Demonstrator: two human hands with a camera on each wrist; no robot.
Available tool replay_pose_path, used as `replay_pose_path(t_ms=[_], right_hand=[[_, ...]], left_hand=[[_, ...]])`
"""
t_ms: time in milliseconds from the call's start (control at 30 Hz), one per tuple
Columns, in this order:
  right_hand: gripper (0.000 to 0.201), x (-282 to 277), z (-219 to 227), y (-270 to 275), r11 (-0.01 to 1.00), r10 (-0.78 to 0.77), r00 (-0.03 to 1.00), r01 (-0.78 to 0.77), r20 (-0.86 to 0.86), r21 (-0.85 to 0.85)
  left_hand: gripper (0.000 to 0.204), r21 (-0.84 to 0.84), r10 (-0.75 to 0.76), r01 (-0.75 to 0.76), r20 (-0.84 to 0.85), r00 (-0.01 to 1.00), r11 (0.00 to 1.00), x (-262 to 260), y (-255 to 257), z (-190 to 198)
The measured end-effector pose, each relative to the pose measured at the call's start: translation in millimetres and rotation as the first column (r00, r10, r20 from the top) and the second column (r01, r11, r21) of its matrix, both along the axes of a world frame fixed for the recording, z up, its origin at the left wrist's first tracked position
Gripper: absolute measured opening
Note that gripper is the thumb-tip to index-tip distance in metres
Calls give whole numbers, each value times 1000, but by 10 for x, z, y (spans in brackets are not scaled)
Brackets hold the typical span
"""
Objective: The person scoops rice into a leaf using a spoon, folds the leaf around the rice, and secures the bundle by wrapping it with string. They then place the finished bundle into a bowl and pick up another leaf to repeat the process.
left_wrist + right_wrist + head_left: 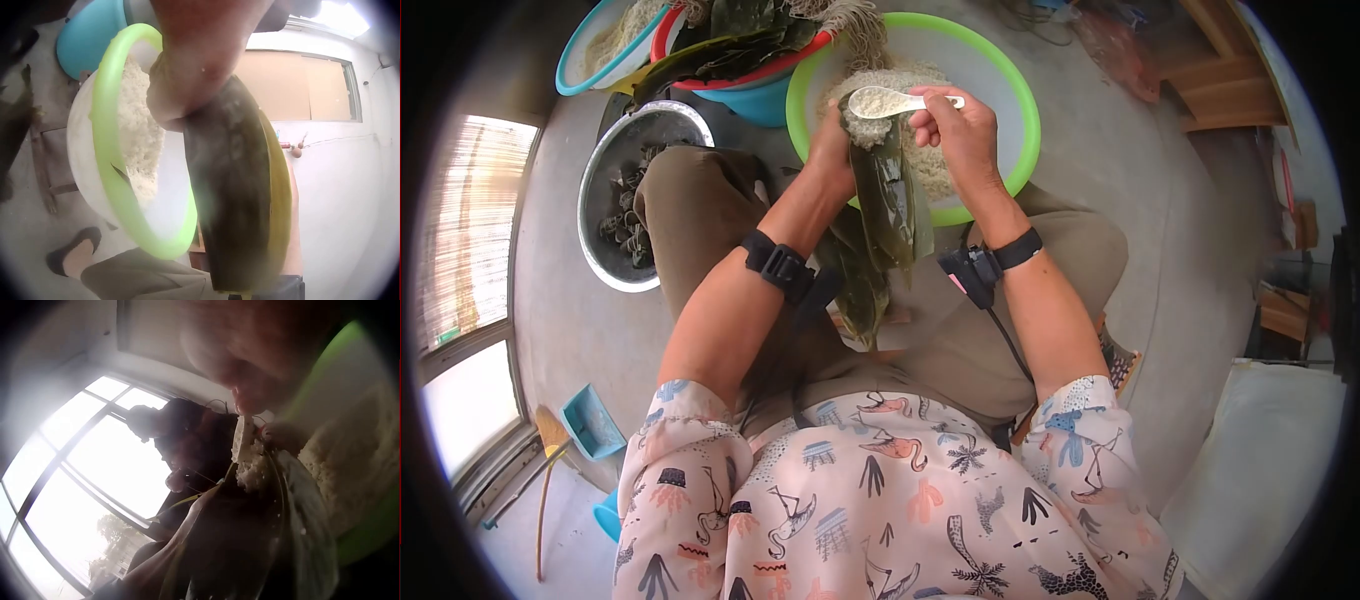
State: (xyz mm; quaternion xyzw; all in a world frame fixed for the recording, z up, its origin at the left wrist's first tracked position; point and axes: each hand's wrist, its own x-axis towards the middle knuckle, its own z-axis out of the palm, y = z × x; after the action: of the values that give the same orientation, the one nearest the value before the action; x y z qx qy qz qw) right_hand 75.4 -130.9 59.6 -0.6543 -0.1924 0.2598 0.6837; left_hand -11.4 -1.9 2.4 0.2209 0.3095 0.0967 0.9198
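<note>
My left hand (830, 152) grips long dark green leaves (884, 205), folded at the top around a mound of white rice (866, 132). The leaf tails hang down toward my lap. In my right hand (962, 135) a white spoon (912, 102) is pinched by its handle, its bowl carrying rice over the filled leaf. The right wrist view shows the spoon (241, 440) right at the rice (253, 475) in the leaf top. Both hands are over the near side of a green-rimmed basin (1028, 130) of loose rice (932, 165).
Left of the basin, a red-rimmed basin (745, 76) holds dark leaves and strings. A metal basin (590, 225) with dark wrapped bundles stands beside my left knee. Further off is a blue-rimmed basin (568, 82) of pale grain. More leaves (855, 285) lie across my lap.
</note>
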Motion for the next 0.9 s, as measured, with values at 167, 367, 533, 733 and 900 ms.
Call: replay_pose_path(t_ms=[167, 367, 533, 733, 900], right_hand=[[23, 11, 43, -39, 999, 44, 997, -44, 57, 14], [24, 36, -2, -105, 983, 173, 983, -169, 66, -66], [24, 39, -30, -74, 990, 141, 988, -141, 56, -20], [24, 47, 24, -46, 995, 104, 992, -104, 66, -8], [24, 104, 33, -73, 999, 34, 997, -33, 70, -5]], left_hand=[[34, -79, 17, -7, 128, 992, 997, 13, 63, -114], [54, -86, -6, 18, 133, 991, 996, 33, 88, -112], [52, -134, -59, 92, 234, 970, 987, 13, 145, -228], [52, -71, -57, 67, 132, 990, 995, 33, 62, -103], [44, -86, -44, 58, 155, 987, 995, 31, 3, -21]])
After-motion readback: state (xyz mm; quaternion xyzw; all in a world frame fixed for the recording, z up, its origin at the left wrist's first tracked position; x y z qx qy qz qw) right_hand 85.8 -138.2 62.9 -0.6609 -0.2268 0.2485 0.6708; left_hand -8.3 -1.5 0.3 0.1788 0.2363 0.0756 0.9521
